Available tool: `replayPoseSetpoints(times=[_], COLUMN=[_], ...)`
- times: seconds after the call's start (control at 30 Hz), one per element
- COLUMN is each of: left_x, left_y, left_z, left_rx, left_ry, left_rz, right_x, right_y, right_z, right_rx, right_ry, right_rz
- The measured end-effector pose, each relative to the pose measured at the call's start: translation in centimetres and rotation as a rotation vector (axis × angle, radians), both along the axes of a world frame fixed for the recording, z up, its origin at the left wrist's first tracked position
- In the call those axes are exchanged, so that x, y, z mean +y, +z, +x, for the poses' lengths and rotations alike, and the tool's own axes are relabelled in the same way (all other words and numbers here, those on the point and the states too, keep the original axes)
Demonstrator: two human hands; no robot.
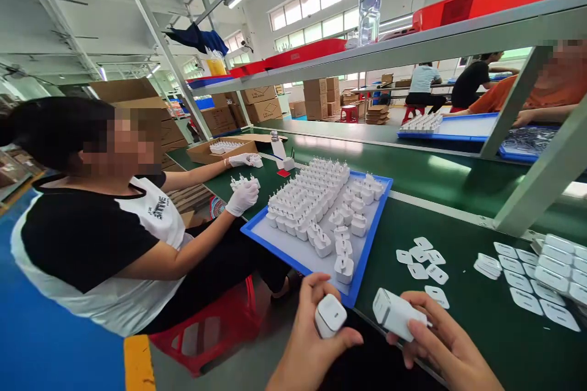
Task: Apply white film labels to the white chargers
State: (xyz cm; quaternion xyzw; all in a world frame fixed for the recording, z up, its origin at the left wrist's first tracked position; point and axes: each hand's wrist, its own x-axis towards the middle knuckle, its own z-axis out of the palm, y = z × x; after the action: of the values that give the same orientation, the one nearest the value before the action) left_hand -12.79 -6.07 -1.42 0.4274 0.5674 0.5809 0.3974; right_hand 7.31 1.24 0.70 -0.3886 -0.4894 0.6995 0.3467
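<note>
My left hand is closed around a white charger plug, whose face with a small port slot points up. In my right hand is a second white charger plug, gripped between thumb and fingers, with its prongs toward my palm. Both hands are just in front of the near corner of a blue-rimmed tray. Rows of white plugs with prongs up fill the tray's left side; looser ones lie at its right. Several flat white cover plates lie on the green bench right of the tray.
A co-worker in white gloves sits at left, holding plugs. More plates and a block of white pieces lie at right. A slanted metal post and an overhead shelf frame the bench. A cardboard box stands beyond.
</note>
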Motion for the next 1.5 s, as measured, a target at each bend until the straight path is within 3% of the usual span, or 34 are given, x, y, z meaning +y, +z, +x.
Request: replayPoseSetpoints(times=[0.07, 0.17, 0.23, 0.33, 0.43, 0.6, 0.73, 0.93, 1.1, 1.3, 1.4, 1.5], left_x=[-0.3, -0.3, 0.4, 2.4, 5.1, 9.0, 10.5, 11.1, 10.7, 7.5, 6.8, 7.7], left_y=[1.6, 4.1, 5.6, 7.3, 7.6, 5.9, 5.1, 4.5, 3.7, 3.6, 2.8, 1.7], left_z=[-3.4, -8.5, -11.5, -15.3, -18.9, -23.3, -24.9, -25.5, -25.9, -27.0, -26.5, -25.5], left_rx=[0.219, 0.503, 0.717, 1.032, 1.117, 1.165, 1.154, 1.065, 0.945, 0.779, 0.704, 0.661], left_ry=[0.119, 0.107, 0.097, 0.206, 0.295, 0.217, 0.139, 0.077, 0.158, 0.418, 0.425, 0.375], left_rz=[-0.07, -0.184, -0.234, -0.263, -0.298, -0.281, -0.186, -0.051, 0.007, 0.037, 0.026, 0.001], right_x=[1.2, 2.9, 3.8, 4.8, 5.3, 5.1, 5.0, 5.4, 5.2, 4.8, 4.7, 4.7], right_y=[0.7, 2.4, 3.8, 5.6, 6.5, 6.5, 6.1, 5.9, 6.6, 6.6, 6.6, 7.2], right_z=[-0.7, -3.1, -5.7, -10.5, -15.1, -19.3, -20.1, -21.1, -25.8, -31.7, -32.6, -31.4], right_rx=[-0.102, -0.232, -0.348, -0.58, -0.718, -0.846, -0.964, -1.047, -1.018, -0.972, -0.947, -0.95], right_ry=[0.046, 0.139, 0.237, 0.36, 0.404, 0.474, 0.489, 0.482, 0.47, 0.445, 0.428, 0.409], right_rz=[0.072, 0.315, 0.511, 0.813, 0.982, 1.07, 1.098, 1.09, 1.101, 1.081, 1.085, 1.099])
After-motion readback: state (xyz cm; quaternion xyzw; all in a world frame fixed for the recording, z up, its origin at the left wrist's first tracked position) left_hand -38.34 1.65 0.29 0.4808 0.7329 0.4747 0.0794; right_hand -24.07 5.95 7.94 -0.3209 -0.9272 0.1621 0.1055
